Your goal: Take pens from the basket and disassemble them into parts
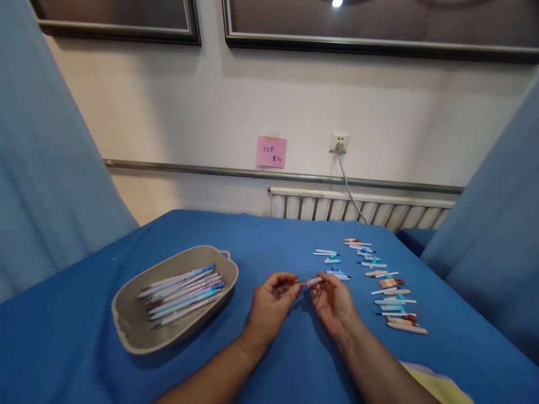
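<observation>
My left hand (pixel 269 303) is closed in a pinch on a small brownish pen part, mostly covered by the fingers. Facing it, my right hand (pixel 334 306) grips a pale pinkish pen barrel (pixel 314 281) between thumb and fingertips. The two pieces meet end to end or nearly so; I cannot tell whether they are joined. To the left, a beige tray (pixel 126 338) holds several whole pens (pixel 185 294) with white, pink and blue bodies. Right of my hands lie loose pen parts: pale barrels (pixel 406 327), thin refills and brown or turquoise pieces (pixel 391 308).
A blue cloth (pixel 278 370) covers the table. A yellow cloth (pixel 438 384) lies at the near right. Blue curtains (pixel 54 168) hang on both sides. Behind are a radiator (pixel 309 207), a rail, a plugged socket (pixel 339 143) and a pink note (pixel 271 152).
</observation>
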Demonstrator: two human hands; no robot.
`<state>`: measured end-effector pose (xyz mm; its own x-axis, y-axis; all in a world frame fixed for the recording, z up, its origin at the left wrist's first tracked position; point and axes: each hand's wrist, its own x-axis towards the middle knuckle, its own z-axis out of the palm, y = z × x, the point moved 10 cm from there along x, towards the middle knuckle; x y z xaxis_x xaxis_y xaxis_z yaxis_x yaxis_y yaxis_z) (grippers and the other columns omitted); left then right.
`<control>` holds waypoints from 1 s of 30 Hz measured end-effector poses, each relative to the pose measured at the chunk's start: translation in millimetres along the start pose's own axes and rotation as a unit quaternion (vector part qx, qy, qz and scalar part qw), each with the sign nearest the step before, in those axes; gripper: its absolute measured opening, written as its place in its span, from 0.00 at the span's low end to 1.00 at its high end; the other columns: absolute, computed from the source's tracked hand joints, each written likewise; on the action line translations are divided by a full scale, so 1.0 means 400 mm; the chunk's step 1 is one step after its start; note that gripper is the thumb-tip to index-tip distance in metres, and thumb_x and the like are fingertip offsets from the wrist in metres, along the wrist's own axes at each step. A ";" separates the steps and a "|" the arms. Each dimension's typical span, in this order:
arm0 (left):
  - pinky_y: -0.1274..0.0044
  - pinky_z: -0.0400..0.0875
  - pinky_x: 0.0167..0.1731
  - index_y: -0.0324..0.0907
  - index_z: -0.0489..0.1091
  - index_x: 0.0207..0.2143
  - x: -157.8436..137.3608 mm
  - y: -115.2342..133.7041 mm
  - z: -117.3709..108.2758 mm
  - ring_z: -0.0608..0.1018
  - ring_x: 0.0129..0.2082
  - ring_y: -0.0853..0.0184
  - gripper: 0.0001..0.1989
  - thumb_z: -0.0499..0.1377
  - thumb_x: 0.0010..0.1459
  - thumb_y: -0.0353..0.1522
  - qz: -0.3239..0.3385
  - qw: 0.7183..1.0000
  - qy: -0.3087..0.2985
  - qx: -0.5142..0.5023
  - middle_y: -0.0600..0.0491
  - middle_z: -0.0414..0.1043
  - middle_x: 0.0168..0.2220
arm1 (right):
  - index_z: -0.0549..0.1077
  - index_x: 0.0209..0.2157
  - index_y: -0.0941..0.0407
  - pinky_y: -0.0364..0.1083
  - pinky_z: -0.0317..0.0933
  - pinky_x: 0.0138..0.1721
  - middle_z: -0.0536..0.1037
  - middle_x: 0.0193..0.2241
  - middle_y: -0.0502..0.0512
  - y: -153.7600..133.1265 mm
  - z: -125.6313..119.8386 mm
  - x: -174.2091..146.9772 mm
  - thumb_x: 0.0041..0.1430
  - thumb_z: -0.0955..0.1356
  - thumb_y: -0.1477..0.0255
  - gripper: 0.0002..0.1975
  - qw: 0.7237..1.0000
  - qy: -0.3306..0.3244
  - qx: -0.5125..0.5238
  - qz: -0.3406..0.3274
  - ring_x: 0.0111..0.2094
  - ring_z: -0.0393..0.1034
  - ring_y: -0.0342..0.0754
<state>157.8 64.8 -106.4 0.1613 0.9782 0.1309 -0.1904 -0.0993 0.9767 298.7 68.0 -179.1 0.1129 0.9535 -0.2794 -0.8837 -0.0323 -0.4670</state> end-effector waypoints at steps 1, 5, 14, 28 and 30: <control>0.78 0.71 0.33 0.39 0.71 0.33 -0.004 0.005 0.002 0.76 0.29 0.69 0.14 0.67 0.43 0.35 0.006 1.000 -0.001 0.006 0.53 0.74 0.30 | 0.67 0.24 0.58 0.37 0.63 0.20 0.72 0.18 0.48 0.004 0.003 -0.002 0.48 0.67 0.78 0.04 1.000 -0.002 0.003 0.007 0.18 0.66 0.39; 0.79 0.70 0.34 0.40 0.72 0.32 -0.020 0.031 0.010 0.75 0.31 0.69 0.12 0.66 0.44 0.34 0.034 0.999 -0.004 0.038 0.53 0.74 0.30 | 0.67 0.25 0.58 0.36 0.63 0.20 0.72 0.18 0.47 0.005 0.004 -0.003 0.47 0.67 0.78 0.03 1.000 -0.001 -0.005 0.011 0.17 0.65 0.38; 0.78 0.71 0.34 0.40 0.72 0.31 -0.023 0.052 0.007 0.76 0.31 0.67 0.10 0.66 0.44 0.34 0.056 0.996 0.015 0.066 0.53 0.74 0.29 | 0.67 0.25 0.58 0.37 0.63 0.20 0.71 0.18 0.47 -0.003 0.002 0.001 0.46 0.68 0.77 0.04 1.000 -0.007 -0.028 -0.008 0.17 0.65 0.38; 0.77 0.71 0.35 0.41 0.73 0.31 -0.022 0.062 0.002 0.75 0.31 0.67 0.08 0.64 0.47 0.35 0.095 0.987 0.013 0.129 0.52 0.74 0.30 | 0.66 0.26 0.57 0.38 0.63 0.19 0.73 0.20 0.46 -0.042 -0.001 -0.003 0.45 0.70 0.73 0.08 0.994 0.017 -0.065 -0.086 0.17 0.66 0.39; 0.77 0.72 0.35 0.41 0.73 0.31 -0.023 0.064 0.000 0.76 0.31 0.67 0.08 0.64 0.47 0.35 0.098 0.987 0.017 0.127 0.53 0.74 0.30 | 0.66 0.26 0.57 0.39 0.63 0.20 0.73 0.20 0.46 -0.049 -0.001 -0.004 0.45 0.71 0.72 0.09 0.991 0.019 -0.078 -0.102 0.17 0.66 0.39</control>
<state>151.5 53.3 -82.5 0.1113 0.9411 0.3192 0.0348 -0.3246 0.9452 316.0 66.9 -169.6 0.3021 0.9332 -0.1948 -0.7592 0.1119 -0.6411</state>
